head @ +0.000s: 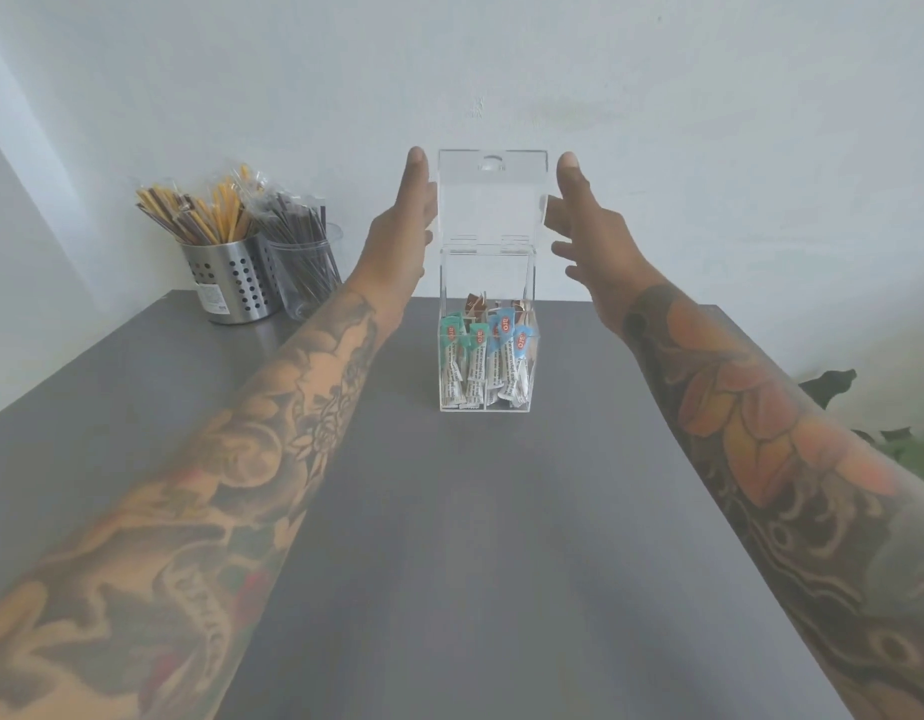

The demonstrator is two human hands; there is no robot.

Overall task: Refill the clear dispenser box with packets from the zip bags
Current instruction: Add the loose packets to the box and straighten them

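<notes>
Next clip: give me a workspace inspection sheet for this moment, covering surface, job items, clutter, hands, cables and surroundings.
Surface: dark grey table, set against a wall.
Job's things: clear dispenser box upright near the far edge, hinged lid raised; packets stand in its lower part, upper part unfilled. Zip bags: nothing seen.
Clutter: perforated metal cup of wrapped sticks and a clear cup of dark sticks, far left corner.
Hands: left hand and right hand flank the raised lid, fingers extended, holding nothing; contact with the lid cannot be told.
Cables: nothing seen.
Surroundings: pale wall; plant leaves past the right edge.
</notes>
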